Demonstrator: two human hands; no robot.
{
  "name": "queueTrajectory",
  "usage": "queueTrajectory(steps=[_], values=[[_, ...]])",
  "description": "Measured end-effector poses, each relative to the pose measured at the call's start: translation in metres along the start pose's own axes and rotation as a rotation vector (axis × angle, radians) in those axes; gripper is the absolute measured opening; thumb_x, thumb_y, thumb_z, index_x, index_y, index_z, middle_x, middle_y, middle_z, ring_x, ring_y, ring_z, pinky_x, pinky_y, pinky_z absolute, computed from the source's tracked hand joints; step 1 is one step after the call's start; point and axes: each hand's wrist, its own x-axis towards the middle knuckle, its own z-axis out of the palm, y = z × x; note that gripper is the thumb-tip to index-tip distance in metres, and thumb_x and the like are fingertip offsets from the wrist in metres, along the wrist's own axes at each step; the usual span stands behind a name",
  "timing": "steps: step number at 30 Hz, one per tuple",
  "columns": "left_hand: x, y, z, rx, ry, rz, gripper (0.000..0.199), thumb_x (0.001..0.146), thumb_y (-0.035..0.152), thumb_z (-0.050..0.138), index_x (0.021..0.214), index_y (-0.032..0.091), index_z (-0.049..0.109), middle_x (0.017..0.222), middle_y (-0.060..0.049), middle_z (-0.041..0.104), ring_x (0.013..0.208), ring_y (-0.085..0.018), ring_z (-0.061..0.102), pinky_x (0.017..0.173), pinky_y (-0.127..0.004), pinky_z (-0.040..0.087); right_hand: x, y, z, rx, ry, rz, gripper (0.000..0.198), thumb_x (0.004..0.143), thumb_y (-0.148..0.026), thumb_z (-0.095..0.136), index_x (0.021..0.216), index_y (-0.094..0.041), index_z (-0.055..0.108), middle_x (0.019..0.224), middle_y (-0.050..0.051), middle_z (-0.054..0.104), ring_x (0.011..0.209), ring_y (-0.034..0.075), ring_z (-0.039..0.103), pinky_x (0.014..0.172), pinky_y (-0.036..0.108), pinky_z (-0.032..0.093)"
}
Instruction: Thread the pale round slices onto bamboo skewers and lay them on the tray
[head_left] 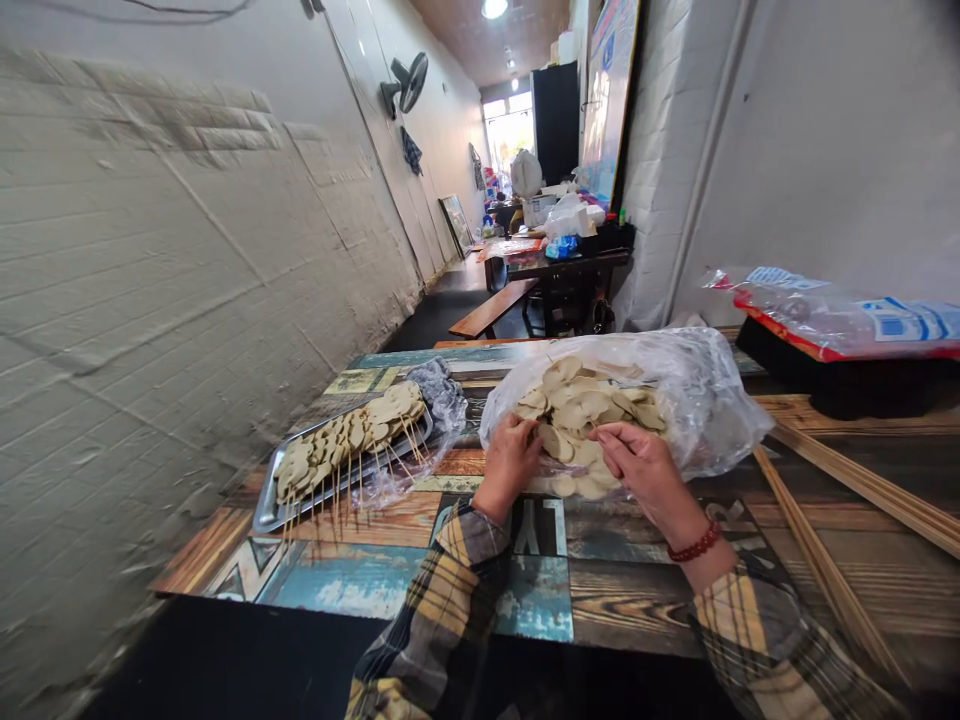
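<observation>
A heap of thin, beige, rounded slices [577, 400] spills from the mouth of a clear plastic bag [705, 400] on the table. At the heap's left edge is my left hand [514, 462], its fingers curled close to one slice; what they hold is hidden. My right hand [641, 465] has its thumb and forefinger pinched on a slice at the front of the pile. To the left, a metal tray [264, 510] carries rows of similar slices threaded on wooden skewers [352, 440], with the bare stick ends pointing towards me.
Crumpled plastic film [439, 395] lies at the tray's back right. Bundles of bare wooden sticks [825, 560] rest on the right, near a black container [847, 385] topped with plastic packaging [847, 310]. A brick wall [150, 330] borders the left side. Farther off stand a bench [495, 308] and another table.
</observation>
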Motion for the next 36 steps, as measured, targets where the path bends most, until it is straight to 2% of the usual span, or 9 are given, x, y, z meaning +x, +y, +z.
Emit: queueTrajectory(steps=[3,7,11,16,19,23,28,32,36], values=[[0.001,0.002,0.002,0.029,0.003,-0.023,0.019,0.084,0.017,0.067,0.102,0.020,0.071,0.098,-0.008,0.061,0.089,-0.023,0.061,0.084,-0.037,0.049,0.000,-0.002,0.000,-0.011,-0.006,0.017,0.052,0.075,-0.066,0.072,0.088,-0.016,0.071,0.045,-0.009,0.042,0.040,0.007,0.029,0.040,0.022,0.017],[0.000,0.007,0.004,0.013,0.028,-0.031,0.018,0.078,0.008,0.065,0.091,0.020,0.068,0.093,-0.006,0.060,0.084,-0.021,0.058,0.079,-0.034,0.048,0.000,-0.001,0.001,-0.027,-0.016,0.010,0.051,0.076,-0.066,0.070,0.087,-0.016,0.071,0.045,-0.009,0.041,0.040,0.008,0.029,0.040,0.023,0.018],[0.001,0.008,0.004,-0.130,0.045,0.033,0.017,0.074,0.004,0.063,0.077,0.021,0.064,0.088,-0.005,0.060,0.084,-0.020,0.059,0.076,-0.032,0.047,0.001,0.001,0.000,-0.023,-0.008,-0.012,0.049,0.078,-0.064,0.070,0.086,-0.016,0.071,0.046,-0.009,0.042,0.042,0.008,0.030,0.041,0.023,0.019],[0.003,0.009,0.004,-0.344,0.106,0.100,0.015,0.074,0.006,0.066,0.074,0.021,0.067,0.091,-0.005,0.064,0.090,-0.021,0.062,0.081,-0.033,0.049,0.002,0.006,-0.001,-0.008,-0.020,0.003,0.048,0.078,-0.063,0.070,0.088,-0.016,0.071,0.046,-0.009,0.041,0.041,0.007,0.028,0.041,0.023,0.017],[0.004,0.011,0.003,-0.458,0.138,0.087,0.013,0.074,0.008,0.066,0.071,0.021,0.067,0.087,-0.005,0.065,0.088,-0.020,0.062,0.080,-0.032,0.048,0.001,0.005,0.000,0.011,-0.020,0.011,0.050,0.076,-0.065,0.072,0.088,-0.016,0.071,0.045,-0.009,0.041,0.041,0.007,0.028,0.041,0.023,0.017],[0.003,0.013,0.001,-0.705,0.196,-0.131,0.007,0.077,0.021,0.067,0.071,0.020,0.064,0.071,0.000,0.061,0.067,-0.014,0.057,0.064,-0.026,0.046,0.000,0.003,0.001,0.018,-0.018,0.019,0.052,0.074,-0.067,0.074,0.086,-0.017,0.070,0.045,-0.009,0.042,0.041,0.007,0.028,0.041,0.023,0.016],[0.001,0.015,-0.003,-1.067,0.145,-0.433,0.026,0.072,0.038,0.074,0.077,0.020,0.055,0.058,0.007,0.054,0.046,-0.009,0.048,0.044,-0.021,0.040,-0.001,0.005,-0.002,0.045,-0.043,0.033,0.052,0.075,-0.066,0.075,0.088,-0.017,0.071,0.045,-0.009,0.041,0.042,0.007,0.028,0.040,0.022,0.017],[0.002,0.017,-0.013,-1.301,0.165,-0.534,0.039,0.064,0.041,0.082,0.080,0.020,0.054,0.059,0.006,0.058,0.048,-0.010,0.054,0.046,-0.023,0.047,-0.004,0.005,-0.004,0.083,-0.096,0.089,0.049,0.076,-0.064,0.076,0.086,-0.017,0.070,0.047,-0.009,0.041,0.043,0.007,0.027,0.040,0.021,0.016],[0.003,0.016,-0.022,-1.468,0.193,-0.542,0.049,0.056,0.030,0.089,0.093,0.017,0.060,0.078,0.001,0.068,0.059,-0.010,0.061,0.054,-0.024,0.052,-0.006,0.003,-0.004,0.082,-0.156,0.127,0.047,0.076,-0.063,0.076,0.087,-0.017,0.071,0.047,-0.009,0.040,0.043,0.007,0.025,0.040,0.021,0.015]])
